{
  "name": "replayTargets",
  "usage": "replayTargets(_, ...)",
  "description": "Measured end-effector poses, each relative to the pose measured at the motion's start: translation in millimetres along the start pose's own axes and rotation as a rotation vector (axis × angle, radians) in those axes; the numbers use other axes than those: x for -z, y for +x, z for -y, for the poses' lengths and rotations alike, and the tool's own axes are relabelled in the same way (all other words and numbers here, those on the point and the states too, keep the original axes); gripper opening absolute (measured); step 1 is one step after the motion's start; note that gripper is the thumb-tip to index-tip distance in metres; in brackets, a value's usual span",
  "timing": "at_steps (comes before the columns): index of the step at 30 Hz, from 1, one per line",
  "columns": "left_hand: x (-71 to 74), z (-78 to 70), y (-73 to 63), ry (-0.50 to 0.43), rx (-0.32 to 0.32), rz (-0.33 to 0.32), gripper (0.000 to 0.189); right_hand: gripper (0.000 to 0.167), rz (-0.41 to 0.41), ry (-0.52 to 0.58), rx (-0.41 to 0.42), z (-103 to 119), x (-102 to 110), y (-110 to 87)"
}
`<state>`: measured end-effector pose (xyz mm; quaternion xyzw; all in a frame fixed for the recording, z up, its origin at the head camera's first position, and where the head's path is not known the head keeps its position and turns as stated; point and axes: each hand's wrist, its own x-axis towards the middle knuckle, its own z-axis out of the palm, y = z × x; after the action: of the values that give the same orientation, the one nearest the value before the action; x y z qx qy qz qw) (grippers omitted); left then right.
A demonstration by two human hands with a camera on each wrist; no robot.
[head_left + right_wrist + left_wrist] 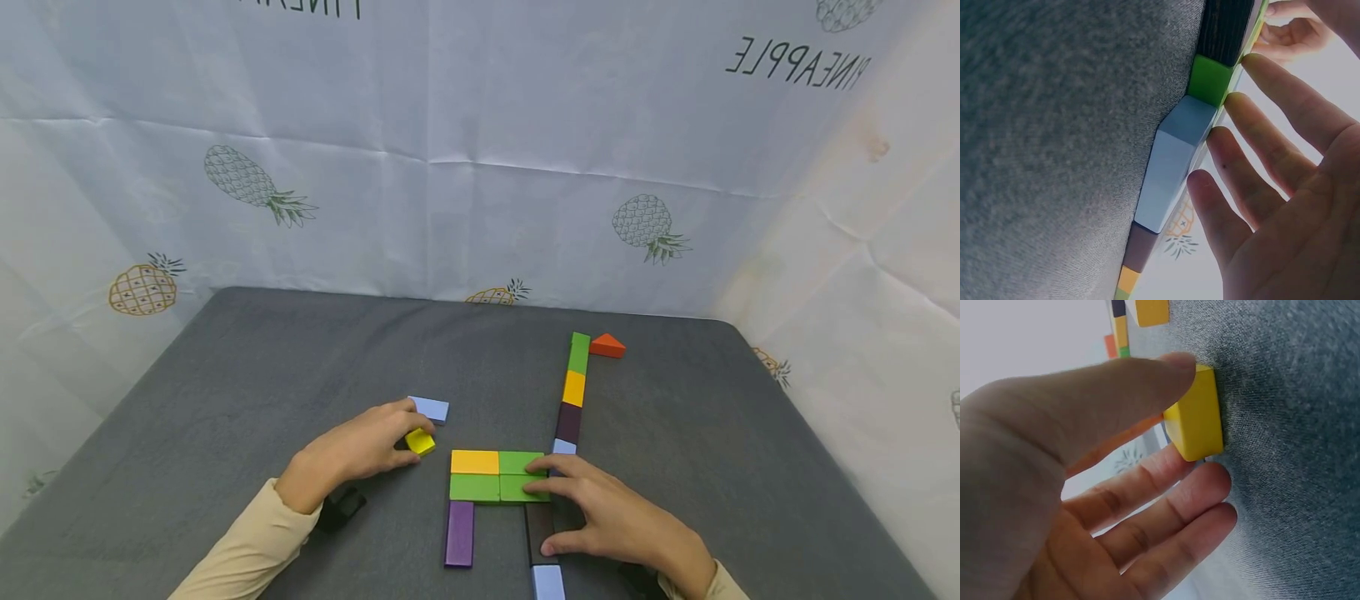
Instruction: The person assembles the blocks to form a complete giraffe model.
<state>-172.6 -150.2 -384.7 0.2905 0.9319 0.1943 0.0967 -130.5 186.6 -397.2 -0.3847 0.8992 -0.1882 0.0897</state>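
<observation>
My left hand (363, 446) pinches a small yellow block (421, 442) between thumb and fingers, low over the grey cloth. In the left wrist view the thumb covers one side of the yellow block (1200, 419), with the other fingers spread below. A light blue block (431, 409) lies just beyond this hand. My right hand (611, 512) has its fingers loosely spread over the laid-out blocks. Its fingertips rest at the green blocks (517, 488), and its thumb is by a dark brown block (537, 529). In the right wrist view the fingertips line the edge of the row.
An orange block (474, 462) adjoins the green ones, with a purple block (459, 537) below. A column runs away through dark purple (568, 422), orange (573, 388) and green (578, 354) blocks. Beside its far end lies a red triangle (607, 347). A pineapple-print curtain (465, 225) hangs behind.
</observation>
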Motion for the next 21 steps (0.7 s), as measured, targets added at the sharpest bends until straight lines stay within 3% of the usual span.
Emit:
replayTargets(9,-0.4,-0.8,-1.5,-0.016,-0.054,0.026,0.028,0.06,0.031,0.036,-0.034,0.5,1.7,0.6)
replayTargets(21,2.6,-12.5,-3.2,-0.028,-0.118,0.039,0.027,0.06,0.033,0.042,-0.04,0.5,1.5,1.3)
